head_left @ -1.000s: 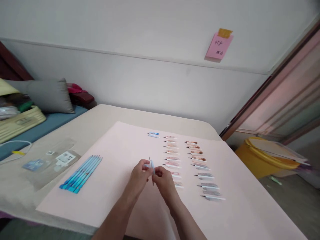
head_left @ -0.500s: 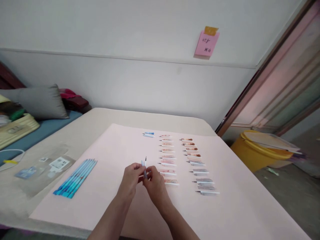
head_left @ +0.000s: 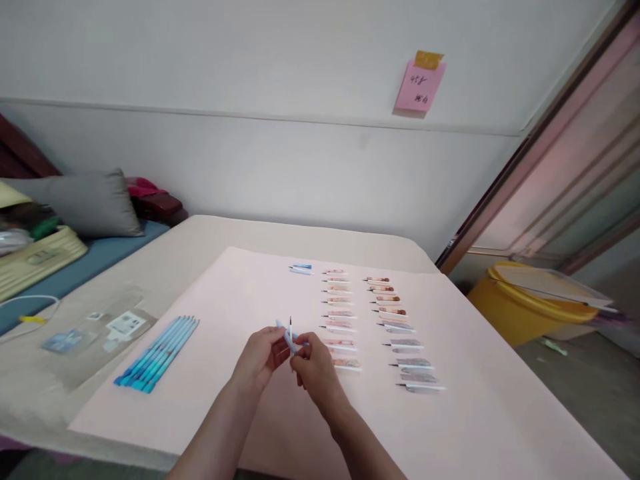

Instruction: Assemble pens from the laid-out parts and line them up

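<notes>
In front of me, over the pink sheet (head_left: 225, 400), both hands hold the parts of a pen. My left hand (head_left: 261, 357) is closed on a pale blue pen piece (head_left: 286, 337), pinched between thumb and fingers. My right hand (head_left: 317, 370) is closed around a slim white refill (head_left: 291, 328) with a black tip, pointing upward. A bluish piece also shows by the right fingertips, partly hidden. On the left lie several blue pens (head_left: 157, 353) side by side. Pen parts with pink patterns (head_left: 340, 313) form a column right of my hands.
Farther right is a column of brown and grey pen parts (head_left: 407, 345). A small blue set (head_left: 301, 269) lies at the back. Clear plastic packaging (head_left: 125, 325) is at left, a grey pillow (head_left: 100, 203) beyond. A yellow bin (head_left: 520, 310) stands right of the table.
My hands have drawn slightly apart. The pale blue piece now tilts to the left across the upright refill, and a bluish piece shows at the right fingertips. The view has shifted slightly.
</notes>
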Demonstrator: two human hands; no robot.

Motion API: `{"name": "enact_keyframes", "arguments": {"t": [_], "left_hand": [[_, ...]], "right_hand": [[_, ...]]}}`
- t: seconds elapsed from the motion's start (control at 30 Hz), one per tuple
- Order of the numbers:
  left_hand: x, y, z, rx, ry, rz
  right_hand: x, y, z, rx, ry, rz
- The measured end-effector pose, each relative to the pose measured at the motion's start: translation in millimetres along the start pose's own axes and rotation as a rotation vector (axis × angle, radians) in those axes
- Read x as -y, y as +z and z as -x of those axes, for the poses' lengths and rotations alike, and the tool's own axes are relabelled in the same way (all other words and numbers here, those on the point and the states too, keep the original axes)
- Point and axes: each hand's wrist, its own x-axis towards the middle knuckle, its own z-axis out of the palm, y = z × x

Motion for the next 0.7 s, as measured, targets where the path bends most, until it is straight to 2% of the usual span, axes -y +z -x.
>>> {"name": "enact_keyframes", "arguments": {"t": [0.17, 0.33, 0.47, 0.7], "left_hand": [[4.3, -0.7, -5.5, -0.041, -0.033, 0.096], [3.5, -3.2, -10.3, -0.12, -0.126, 0.174], [-0.7, -6.2, -12.3, -0.155, -0.147, 0.2], [-6.1, -8.5, -11.9, -0.175, -0.146, 0.235]], "right_hand": [[8.5, -1.6, 0.2, 0.026, 0.101, -0.19], [15.2, -4.7, 2.7, 0.03, 0.153, -0.272], [14.4, -6.3, 2.1, 0.065, 0.215, -0.343], [13.8, -13.4, 0.5, 0.194, 0.344, -0.76]]}}
